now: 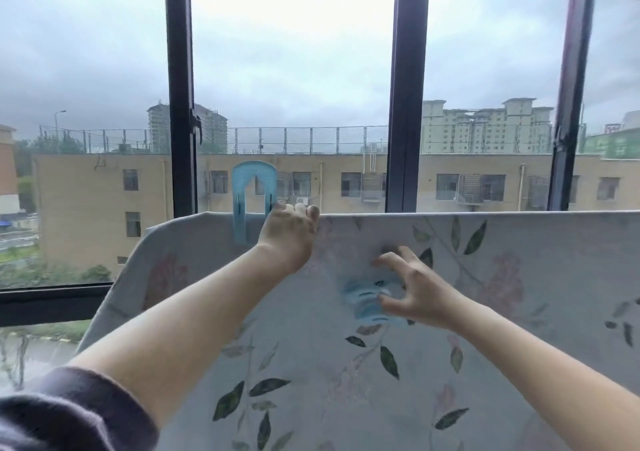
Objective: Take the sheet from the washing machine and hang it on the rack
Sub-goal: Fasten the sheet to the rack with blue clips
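Head view: the sheet already hangs over the rack, whose bar is hidden under the fold; one blue clip pins its top edge; the left hand curls its fingers over that edge just beside it. The right hand, fingers half spread, holds a blurred second clip in front of the cloth; likely only pinning remains.
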`<state>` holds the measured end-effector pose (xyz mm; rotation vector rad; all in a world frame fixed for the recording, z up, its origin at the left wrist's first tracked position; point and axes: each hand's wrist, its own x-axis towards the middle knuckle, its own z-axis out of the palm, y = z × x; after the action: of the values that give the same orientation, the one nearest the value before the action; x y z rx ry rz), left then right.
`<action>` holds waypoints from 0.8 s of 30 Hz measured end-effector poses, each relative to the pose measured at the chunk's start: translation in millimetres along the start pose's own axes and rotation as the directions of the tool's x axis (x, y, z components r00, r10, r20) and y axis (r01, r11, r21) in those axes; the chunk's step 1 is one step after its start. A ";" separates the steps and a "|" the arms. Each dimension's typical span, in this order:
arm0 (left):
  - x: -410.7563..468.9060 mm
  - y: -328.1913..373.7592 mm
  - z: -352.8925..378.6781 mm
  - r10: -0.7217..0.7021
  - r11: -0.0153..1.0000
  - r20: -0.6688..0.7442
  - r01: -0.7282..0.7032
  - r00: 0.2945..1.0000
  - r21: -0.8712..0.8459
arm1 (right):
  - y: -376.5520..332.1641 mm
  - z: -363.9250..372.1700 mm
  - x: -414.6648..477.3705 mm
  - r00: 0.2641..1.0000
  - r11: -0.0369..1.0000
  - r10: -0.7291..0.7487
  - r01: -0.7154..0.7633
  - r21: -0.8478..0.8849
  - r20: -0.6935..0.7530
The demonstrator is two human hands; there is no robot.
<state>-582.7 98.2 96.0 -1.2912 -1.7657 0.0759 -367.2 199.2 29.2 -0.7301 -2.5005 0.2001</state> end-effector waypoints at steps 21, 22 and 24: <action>-86.3 242.2 -1.7 0.208 -0.524 0.632 0.631 0.746 -0.573 | 134.6 24.0 -109.8 0.947 0.404 0.196 -0.315 0.859 0.255; -89.8 250.2 -4.4 0.150 -0.537 0.650 0.613 0.745 -0.579 | 138.1 29.6 -113.7 0.940 0.372 0.200 -0.333 0.866 0.276; -102.0 271.6 -3.2 0.075 -0.540 0.687 0.608 0.723 -0.582 | 149.7 38.8 -129.9 0.904 0.298 0.175 -0.427 0.854 0.391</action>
<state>-381.0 139.0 -108.6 -1.5798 -2.4901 -2.5583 -225.4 255.9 -103.0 -0.6399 -1.8419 1.7971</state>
